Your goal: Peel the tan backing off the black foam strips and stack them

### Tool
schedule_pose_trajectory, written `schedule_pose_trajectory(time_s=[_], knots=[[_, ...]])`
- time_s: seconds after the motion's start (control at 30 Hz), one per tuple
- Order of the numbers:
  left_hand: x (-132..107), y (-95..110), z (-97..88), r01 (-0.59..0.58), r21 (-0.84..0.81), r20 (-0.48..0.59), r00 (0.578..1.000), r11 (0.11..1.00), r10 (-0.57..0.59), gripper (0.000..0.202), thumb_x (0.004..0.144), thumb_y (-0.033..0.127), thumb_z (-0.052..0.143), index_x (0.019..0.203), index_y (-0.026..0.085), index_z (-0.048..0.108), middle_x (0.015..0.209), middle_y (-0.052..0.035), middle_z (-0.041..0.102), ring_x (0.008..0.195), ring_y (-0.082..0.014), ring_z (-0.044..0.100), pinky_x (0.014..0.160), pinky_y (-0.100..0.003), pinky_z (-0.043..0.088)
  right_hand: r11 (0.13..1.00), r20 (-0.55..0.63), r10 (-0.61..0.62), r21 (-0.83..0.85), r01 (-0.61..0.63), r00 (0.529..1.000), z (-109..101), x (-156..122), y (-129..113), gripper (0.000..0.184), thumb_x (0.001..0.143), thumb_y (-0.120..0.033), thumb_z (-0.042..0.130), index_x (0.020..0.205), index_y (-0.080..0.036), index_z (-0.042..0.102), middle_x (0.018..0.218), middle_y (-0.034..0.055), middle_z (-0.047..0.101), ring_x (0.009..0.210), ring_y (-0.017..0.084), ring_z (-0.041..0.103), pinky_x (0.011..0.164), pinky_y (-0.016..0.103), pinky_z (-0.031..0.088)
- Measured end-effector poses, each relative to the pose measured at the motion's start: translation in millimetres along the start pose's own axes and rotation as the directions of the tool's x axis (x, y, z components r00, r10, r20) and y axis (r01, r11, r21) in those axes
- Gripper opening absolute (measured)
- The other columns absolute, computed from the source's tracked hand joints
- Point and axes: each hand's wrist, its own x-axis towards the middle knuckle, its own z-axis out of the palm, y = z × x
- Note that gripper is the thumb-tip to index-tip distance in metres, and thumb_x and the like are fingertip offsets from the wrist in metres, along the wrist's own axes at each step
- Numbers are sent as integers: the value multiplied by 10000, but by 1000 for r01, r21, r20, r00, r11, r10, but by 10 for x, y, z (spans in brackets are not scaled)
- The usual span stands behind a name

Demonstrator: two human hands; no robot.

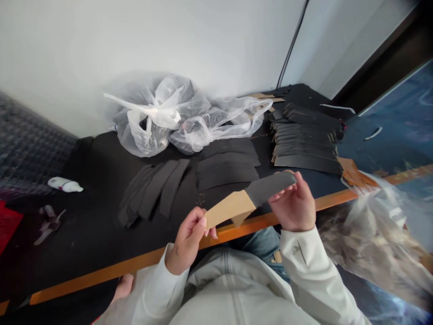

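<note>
Between my hands, above the table's front edge, is a curved strip with a tan half [230,208] and a black half [269,187]. My left hand [190,237] pinches the tan end between thumb and fingers. On the other side, my right hand [295,202] grips the black end, thumb on top and fingers underneath. A small tan flap hangs below the strip's middle; I cannot tell whether it is one folded piece or two. Just beyond lie flat overlapping black strips [227,171], with a fanned group of black strips [157,189] to their left.
Clear plastic bags [152,113] rest against the wall. A stack of black strips [306,140] stands at the right. On the left are a white bottle [65,184] and small scissors-like tools [49,225]. A plastic bag of brownish pieces [375,243] sits beside the table's right end.
</note>
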Motion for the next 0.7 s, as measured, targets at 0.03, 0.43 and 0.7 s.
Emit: schedule_pose_trajectory(time_s=[0.03,0.43,0.7], knots=[[-49,9,-38,7,34,-11,1000,999,-7,382,1012,450,424,715,212,397,685,7,543,680,-147,540,712,-285,431,998,-34,-60,-29,59,998,-68,35,-1,320,875,-465,607,644,-257,530,496,-75,373,432,106,377,453,225,374],[-71,45,123,-368,511,-167,844,776,510,539,772,269,773,1208,249,456,1140,-78,518,1089,-236,540,975,-415,448,797,287,-472,-265,543,833,660,-512,-146,331,955,-452,457,691,-260,409,585,-26,436,555,170,478,612,349,453],[175,5,525,-234,56,-318,917,971,240,267,899,343,658,1074,262,473,936,2,557,831,-138,596,774,-286,523,514,767,-257,-407,755,588,697,-699,-190,432,952,-633,408,1014,-269,632,911,5,735,1012,191,656,1112,422,350]])
